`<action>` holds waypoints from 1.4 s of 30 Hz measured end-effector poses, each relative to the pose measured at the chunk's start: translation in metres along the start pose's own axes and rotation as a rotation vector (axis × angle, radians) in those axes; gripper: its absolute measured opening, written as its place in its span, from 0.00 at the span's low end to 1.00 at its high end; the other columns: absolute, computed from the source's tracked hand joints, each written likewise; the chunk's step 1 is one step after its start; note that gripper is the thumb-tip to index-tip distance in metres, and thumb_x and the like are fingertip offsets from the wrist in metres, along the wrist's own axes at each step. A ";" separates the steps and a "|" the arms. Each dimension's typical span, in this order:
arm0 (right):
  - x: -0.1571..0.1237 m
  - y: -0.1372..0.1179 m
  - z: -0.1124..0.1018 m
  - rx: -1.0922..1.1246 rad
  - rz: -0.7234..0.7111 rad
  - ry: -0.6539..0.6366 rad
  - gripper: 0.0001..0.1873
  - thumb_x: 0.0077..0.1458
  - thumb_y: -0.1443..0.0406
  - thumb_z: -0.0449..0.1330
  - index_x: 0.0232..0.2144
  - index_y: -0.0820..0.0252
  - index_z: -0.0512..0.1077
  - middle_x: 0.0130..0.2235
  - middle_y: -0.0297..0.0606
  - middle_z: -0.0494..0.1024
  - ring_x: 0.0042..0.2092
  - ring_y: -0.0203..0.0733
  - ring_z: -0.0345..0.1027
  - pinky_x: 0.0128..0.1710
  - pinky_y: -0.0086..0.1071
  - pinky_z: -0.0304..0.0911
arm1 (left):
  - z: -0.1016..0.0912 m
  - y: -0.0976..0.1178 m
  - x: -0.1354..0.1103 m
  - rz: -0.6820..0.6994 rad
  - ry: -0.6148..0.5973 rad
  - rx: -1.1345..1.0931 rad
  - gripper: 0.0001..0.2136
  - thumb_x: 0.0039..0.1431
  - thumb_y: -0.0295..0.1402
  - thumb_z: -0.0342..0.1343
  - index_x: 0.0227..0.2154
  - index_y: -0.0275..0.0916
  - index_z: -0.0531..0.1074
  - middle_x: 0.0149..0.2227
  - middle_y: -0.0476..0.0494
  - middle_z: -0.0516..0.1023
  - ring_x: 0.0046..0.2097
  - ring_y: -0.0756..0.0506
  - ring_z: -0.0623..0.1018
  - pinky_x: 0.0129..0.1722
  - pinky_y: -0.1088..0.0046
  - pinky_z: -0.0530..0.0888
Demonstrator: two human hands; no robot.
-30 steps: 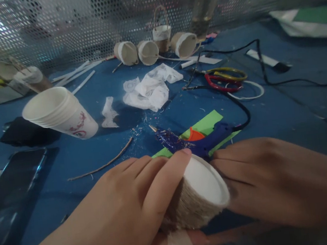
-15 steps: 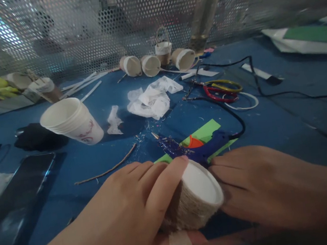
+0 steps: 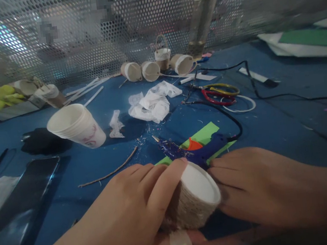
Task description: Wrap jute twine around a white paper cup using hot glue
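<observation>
As observed in the head view, the left hand (image 3: 134,204) is closed around a twine-wrapped cup (image 3: 195,209), which sits tilted at lower centre, between the two hands, its white end facing up and rightward. A pale plaster (image 3: 181,244) covers one digit of that hand. The right hand (image 3: 256,188) lies just beside the cup with fingers curled; whether it grips anything cannot be determined. Directly beyond the cup, a blue glue gun (image 3: 197,156) lies across green paper (image 3: 210,129). Noted on the blue table (image 3: 295,135) to the left: a loose twine length (image 3: 113,172), tilted stacked paper cups (image 3: 84,129) and a dark phone (image 3: 28,204). Crumpled tissue (image 3: 152,106) lies farther back.
</observation>
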State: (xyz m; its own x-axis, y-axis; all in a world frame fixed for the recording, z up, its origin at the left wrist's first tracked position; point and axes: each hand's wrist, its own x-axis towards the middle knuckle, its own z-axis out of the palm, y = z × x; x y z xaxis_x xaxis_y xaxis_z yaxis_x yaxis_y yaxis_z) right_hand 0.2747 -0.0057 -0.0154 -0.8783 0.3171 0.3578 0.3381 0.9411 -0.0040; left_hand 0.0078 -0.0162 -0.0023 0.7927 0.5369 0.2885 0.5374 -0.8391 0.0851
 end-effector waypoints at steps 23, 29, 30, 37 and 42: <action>-0.007 -0.001 0.001 0.003 0.012 -0.023 0.24 0.74 0.71 0.47 0.26 0.55 0.70 0.28 0.32 0.74 0.26 0.40 0.63 0.25 0.39 0.54 | -0.002 0.000 -0.002 0.008 -0.021 -0.018 0.30 0.75 0.54 0.50 0.62 0.29 0.62 0.47 0.33 0.89 0.40 0.36 0.89 0.36 0.58 0.84; -0.003 -0.001 0.000 -0.003 0.022 -0.012 0.25 0.75 0.71 0.47 0.24 0.55 0.69 0.27 0.32 0.73 0.26 0.40 0.63 0.25 0.39 0.53 | 0.001 -0.001 0.000 -0.012 -0.025 -0.028 0.30 0.76 0.55 0.46 0.62 0.30 0.62 0.47 0.35 0.88 0.41 0.37 0.89 0.37 0.58 0.84; -0.002 -0.001 0.000 -0.004 0.019 -0.007 0.25 0.75 0.71 0.46 0.24 0.55 0.68 0.27 0.32 0.73 0.26 0.40 0.62 0.25 0.39 0.52 | 0.000 -0.001 0.000 -0.017 -0.027 -0.022 0.30 0.76 0.55 0.46 0.62 0.30 0.62 0.46 0.35 0.89 0.40 0.38 0.88 0.37 0.58 0.84; -0.003 -0.002 0.000 -0.002 0.025 -0.036 0.26 0.76 0.71 0.45 0.25 0.55 0.68 0.27 0.32 0.74 0.27 0.40 0.64 0.26 0.39 0.55 | -0.003 0.001 0.000 -0.037 -0.062 -0.034 0.35 0.67 0.56 0.62 0.62 0.32 0.62 0.48 0.35 0.89 0.42 0.36 0.89 0.40 0.58 0.85; -0.003 -0.001 0.000 -0.012 0.017 -0.039 0.23 0.73 0.73 0.48 0.26 0.54 0.69 0.28 0.31 0.73 0.27 0.40 0.64 0.26 0.38 0.55 | -0.001 0.000 0.000 -0.040 -0.055 -0.038 0.35 0.68 0.56 0.60 0.63 0.32 0.62 0.50 0.33 0.88 0.44 0.35 0.89 0.40 0.57 0.86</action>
State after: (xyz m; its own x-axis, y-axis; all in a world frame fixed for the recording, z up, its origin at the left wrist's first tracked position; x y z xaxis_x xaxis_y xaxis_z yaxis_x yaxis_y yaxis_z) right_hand 0.2772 -0.0075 -0.0167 -0.8848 0.3379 0.3209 0.3573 0.9340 0.0018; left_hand 0.0076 -0.0162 -0.0012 0.7860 0.5734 0.2311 0.5585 -0.8189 0.1321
